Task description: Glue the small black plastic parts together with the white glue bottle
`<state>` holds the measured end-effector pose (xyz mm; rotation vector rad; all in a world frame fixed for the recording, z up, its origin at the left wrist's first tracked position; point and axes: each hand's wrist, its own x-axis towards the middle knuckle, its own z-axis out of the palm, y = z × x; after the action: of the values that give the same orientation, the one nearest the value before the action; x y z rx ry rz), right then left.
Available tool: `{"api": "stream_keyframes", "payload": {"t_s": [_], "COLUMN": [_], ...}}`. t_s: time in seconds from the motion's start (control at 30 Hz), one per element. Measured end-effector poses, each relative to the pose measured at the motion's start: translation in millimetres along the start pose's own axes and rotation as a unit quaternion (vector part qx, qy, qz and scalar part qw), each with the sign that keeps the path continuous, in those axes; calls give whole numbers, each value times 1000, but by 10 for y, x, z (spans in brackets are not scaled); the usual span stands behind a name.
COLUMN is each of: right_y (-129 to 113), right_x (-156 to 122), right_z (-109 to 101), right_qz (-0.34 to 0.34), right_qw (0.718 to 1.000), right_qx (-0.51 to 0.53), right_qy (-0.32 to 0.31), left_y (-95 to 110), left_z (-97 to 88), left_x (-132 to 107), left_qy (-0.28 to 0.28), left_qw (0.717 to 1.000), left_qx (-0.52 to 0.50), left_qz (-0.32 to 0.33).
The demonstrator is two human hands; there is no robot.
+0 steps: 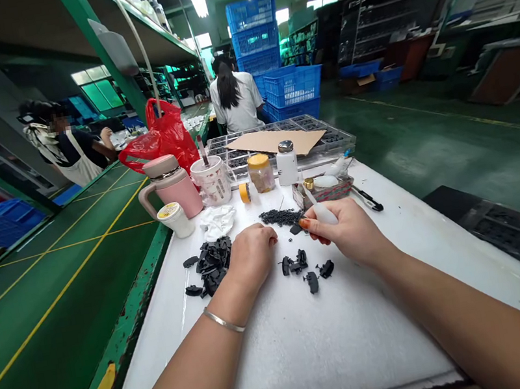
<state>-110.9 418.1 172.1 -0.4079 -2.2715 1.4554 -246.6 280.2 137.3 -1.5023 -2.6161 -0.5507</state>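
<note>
My right hand [351, 226] is closed around a small white squeeze bottle [324, 213] whose tapered nozzle points up. Just left of its fingertips is a flat black piece [296, 228]. My left hand [253, 251] rests on the white tabletop with its fingers curled under, so whatever they may hold is hidden. Beside it on the left lies a heap of black plastic parts [214, 261]. Several black parts with thin stems [312, 281] lie between and below the hands. Beyond the fingers is a pile of tiny black rings [281, 217].
Behind the piles stand a pink jug [175, 188], a cup [213, 182], a yellow-lidded jar [260, 173] and a white pump bottle [287, 164]. A cutter [368, 198] lies right of a small box [326, 190]. A green conveyor [79, 269] runs along the left. Two people work further off.
</note>
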Motion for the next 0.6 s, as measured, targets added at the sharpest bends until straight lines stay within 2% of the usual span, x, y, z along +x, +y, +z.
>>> {"api": "stream_keyframes", "payload": {"t_s": [0.13,0.23,0.27,0.33,0.43,0.5,0.6], "right_y": [-23,-49,-58,-72,-86,-93,-100], "right_x": [-18,-38,-45,-58,-78,-92,-107], "right_z": [21,37,41,45,45,47,55], "right_qz": [-8,-14,-16,-18,-19,-22,-28], "right_qw": [1000,999,999,998,998,998,997], "right_qx": [-7,2,4,10,25,32,29], "right_qy": [-23,-40,-45,-51,-57,-57,-59], "left_y": [-31,-51,-53,-46,-18,1,23], "left_z": [-23,-98,-133,-209,-300,-333,-351], "left_x": [1,-21,-31,-55,-87,-102,-118], "left_qy": [39,69,67,55,56,51,30], "left_qw": [999,978,959,904,828,795,767], "left_qx": [-33,-190,-266,-411,-539,-583,-619], "left_qz": [-2,-46,-67,-104,-144,-162,-167]}}
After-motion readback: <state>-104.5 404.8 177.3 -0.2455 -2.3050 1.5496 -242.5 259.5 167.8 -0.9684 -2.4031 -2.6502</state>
